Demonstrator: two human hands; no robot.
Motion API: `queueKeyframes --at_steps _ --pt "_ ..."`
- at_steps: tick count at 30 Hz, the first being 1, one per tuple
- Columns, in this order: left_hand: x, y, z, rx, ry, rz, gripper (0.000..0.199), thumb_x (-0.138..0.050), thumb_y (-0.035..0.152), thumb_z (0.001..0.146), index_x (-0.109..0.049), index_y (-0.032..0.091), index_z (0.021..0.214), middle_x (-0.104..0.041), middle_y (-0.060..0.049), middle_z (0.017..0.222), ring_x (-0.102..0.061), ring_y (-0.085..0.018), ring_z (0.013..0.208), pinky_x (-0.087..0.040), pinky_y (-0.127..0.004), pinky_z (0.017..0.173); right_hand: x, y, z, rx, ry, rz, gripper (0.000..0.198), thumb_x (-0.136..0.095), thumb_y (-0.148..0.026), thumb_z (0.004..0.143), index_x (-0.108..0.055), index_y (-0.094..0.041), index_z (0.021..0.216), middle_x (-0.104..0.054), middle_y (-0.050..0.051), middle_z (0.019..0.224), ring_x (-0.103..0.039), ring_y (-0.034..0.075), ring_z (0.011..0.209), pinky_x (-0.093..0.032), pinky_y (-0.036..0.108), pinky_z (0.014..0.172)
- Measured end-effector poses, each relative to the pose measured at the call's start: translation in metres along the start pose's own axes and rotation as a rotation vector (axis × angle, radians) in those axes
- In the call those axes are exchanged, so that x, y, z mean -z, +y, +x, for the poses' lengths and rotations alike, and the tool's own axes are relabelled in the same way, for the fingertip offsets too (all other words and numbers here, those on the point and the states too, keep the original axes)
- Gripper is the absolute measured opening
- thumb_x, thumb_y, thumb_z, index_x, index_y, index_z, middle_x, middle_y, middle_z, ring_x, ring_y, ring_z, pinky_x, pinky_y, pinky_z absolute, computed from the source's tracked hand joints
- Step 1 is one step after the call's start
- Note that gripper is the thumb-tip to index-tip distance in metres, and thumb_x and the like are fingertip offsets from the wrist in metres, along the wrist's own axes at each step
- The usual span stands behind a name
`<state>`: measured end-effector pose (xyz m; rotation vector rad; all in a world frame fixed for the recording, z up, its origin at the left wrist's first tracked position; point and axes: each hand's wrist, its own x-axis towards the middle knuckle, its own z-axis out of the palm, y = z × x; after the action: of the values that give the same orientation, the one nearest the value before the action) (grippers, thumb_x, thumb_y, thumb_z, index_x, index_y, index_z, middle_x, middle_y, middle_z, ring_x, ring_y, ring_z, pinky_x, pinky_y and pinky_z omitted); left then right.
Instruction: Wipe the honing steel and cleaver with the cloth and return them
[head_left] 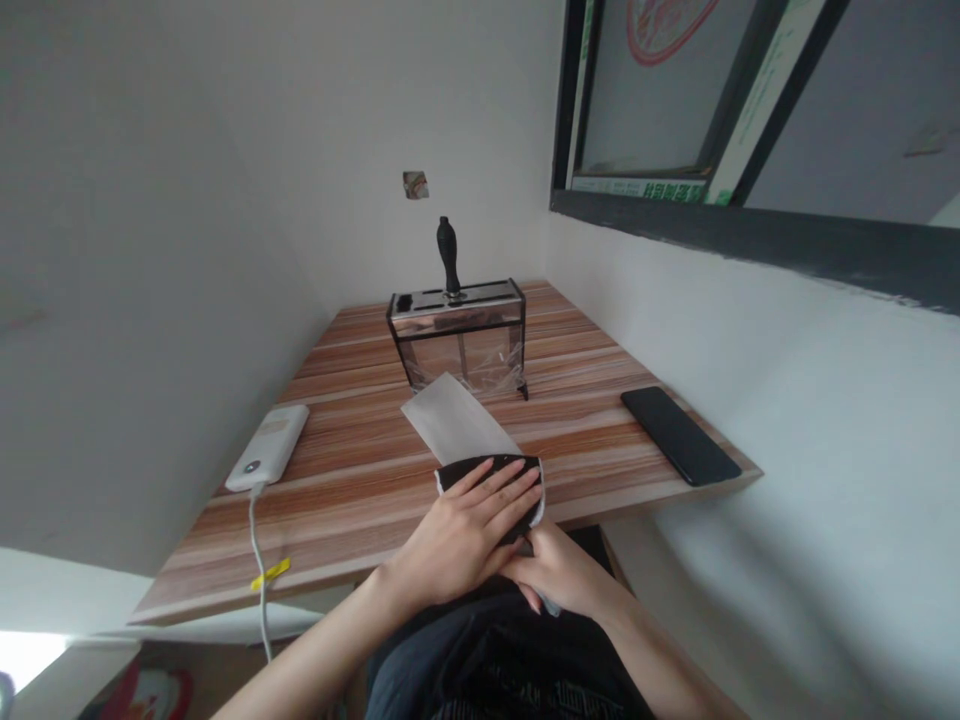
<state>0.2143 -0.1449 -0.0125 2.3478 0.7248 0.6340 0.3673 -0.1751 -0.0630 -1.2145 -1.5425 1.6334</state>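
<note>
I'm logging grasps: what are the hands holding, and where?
The left hand lies flat on the dark cloth wrapped round the flat blade; the right hand meets its near edge, grip hidden.

You sit at a striped wooden desk [360,480] tucked into a corner of pale walls [135,250], with a dark-framed window [720,130] above your right.

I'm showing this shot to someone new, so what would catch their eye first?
Probably the two hands at the table's near edge: the left hand lies flat on a dark cloth over a white sheet, the right hand beside it at the edge. Behind stands a clear knife block with one black handle sticking up; a phone lies right, a power bank left.
</note>
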Motion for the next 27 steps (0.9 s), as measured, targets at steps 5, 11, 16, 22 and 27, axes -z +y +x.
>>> queueKeyframes --at_steps 5,11,16,22,27 --pt "-0.0022 0.0026 0.0016 0.116 -0.056 -0.043 0.053 -0.054 0.015 0.081 -0.049 0.026 0.132 -0.042 -0.001 0.142 -0.029 -0.019 0.138 -0.009 -0.04 0.116 0.0013 0.0015 -0.0013 0.015 -0.007 0.005 0.01 -0.053 -0.011 0.073 -0.049 -0.018 0.067 -0.04 -0.011 0.036 -0.039 0.006 0.029 -0.028 0.016 0.032" --pt "-0.0009 -0.0001 0.0011 -0.018 -0.021 0.07 0.053 -0.058 0.021 0.083 -0.046 0.03 0.134 -0.046 0.0 0.14 -0.034 -0.019 0.135 -0.015 -0.037 0.115 0.0012 -0.0003 -0.005 -0.005 0.01 -0.024 0.015 -0.053 -0.015 0.075 -0.047 -0.018 0.062 -0.039 -0.01 0.035 -0.038 0.006 0.03 -0.028 0.016 0.033" --pt "-0.0006 -0.0007 0.0002 -0.016 -0.069 0.183 0.057 -0.054 0.021 0.086 -0.037 0.031 0.139 -0.035 0.001 0.147 -0.026 -0.019 0.139 -0.01 -0.037 0.116 0.0013 0.0011 -0.0051 0.045 0.05 -0.097 0.01 -0.053 -0.016 0.077 -0.049 -0.018 0.068 -0.04 -0.01 0.038 -0.041 0.007 0.031 -0.03 0.017 0.034" --pt "-0.0029 -0.0006 0.0043 0.038 -0.054 0.2 0.06 -0.062 0.024 0.082 -0.04 0.036 0.137 -0.035 0.003 0.147 -0.025 -0.021 0.139 -0.01 -0.04 0.115 0.0027 -0.0019 -0.0072 0.11 0.135 -0.216 0.008 -0.051 -0.016 0.079 -0.056 -0.019 0.074 -0.045 -0.006 0.041 -0.046 0.011 0.034 -0.033 0.021 0.036" --pt "-0.0058 -0.0012 0.004 -0.021 -0.077 0.347 0.061 -0.056 0.029 0.087 -0.031 0.034 0.142 -0.03 0.002 0.15 -0.022 -0.021 0.141 -0.008 -0.039 0.115 0.0026 -0.0031 -0.0093 0.216 0.213 -0.327 0.014 -0.051 -0.011 0.075 -0.055 -0.02 0.065 -0.053 0.0 0.048 -0.061 0.02 0.056 -0.04 0.024 0.048"
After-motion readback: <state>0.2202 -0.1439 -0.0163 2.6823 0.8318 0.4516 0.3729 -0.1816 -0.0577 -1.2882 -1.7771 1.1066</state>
